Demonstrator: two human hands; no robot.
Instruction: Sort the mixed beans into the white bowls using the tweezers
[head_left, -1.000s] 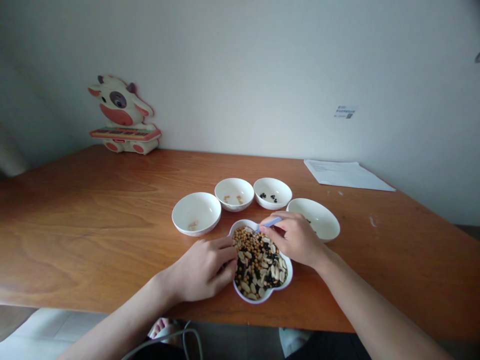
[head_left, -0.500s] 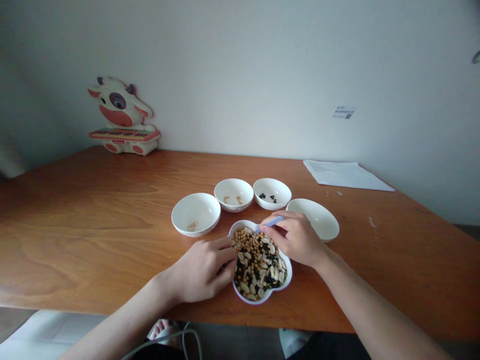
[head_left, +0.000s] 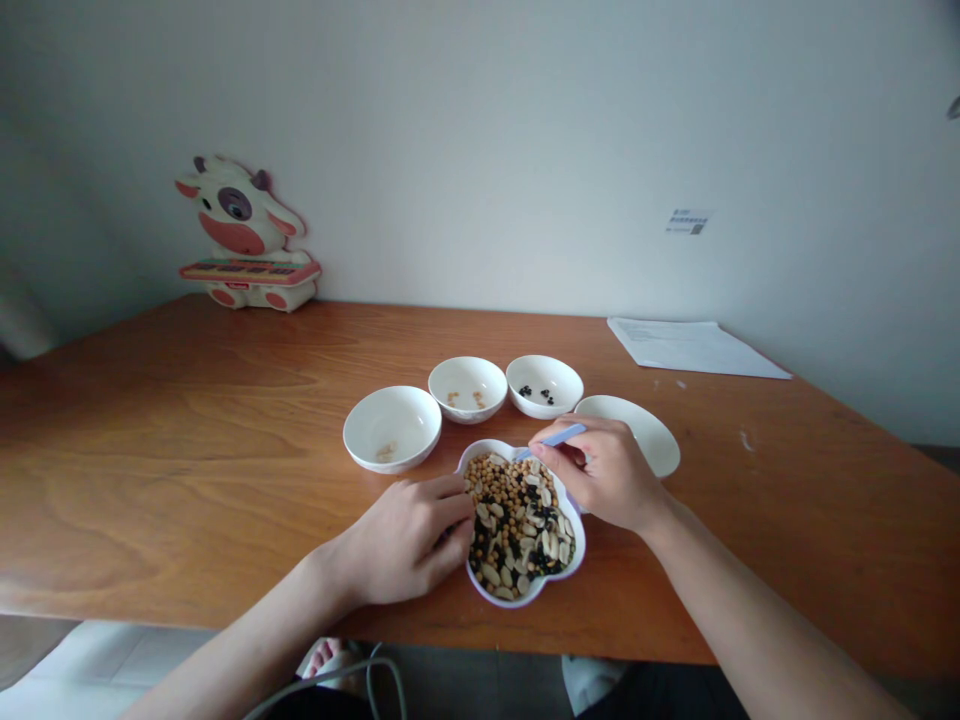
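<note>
Lobed dish (head_left: pixel 579 530): one. White bowls (head_left: pixel 397 425): four. Right fingers (head_left: pixel 546 455) pinch one blue tool (head_left: pixel 556 438); left fingers' (head_left: pixel 452 512) grip unclear.

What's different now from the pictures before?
The right hand moved a little to the right, taking the lavender tool with it. It hasn't let go. The left hand stayed by the dish, and the four white bowls stayed put.

Two bare hands (head_left: pixel 416 538) (head_left: pixel 600 472), one pale-blue tool (head_left: pixel 564 435), one scalloped dish (head_left: pixel 579 540), four white bowls (head_left: pixel 405 415) (head_left: pixel 469 374) (head_left: pixel 546 372) (head_left: pixel 651 440), one cow toy (head_left: pixel 247 240), one counter (head_left: pixel 187 450)
</note>
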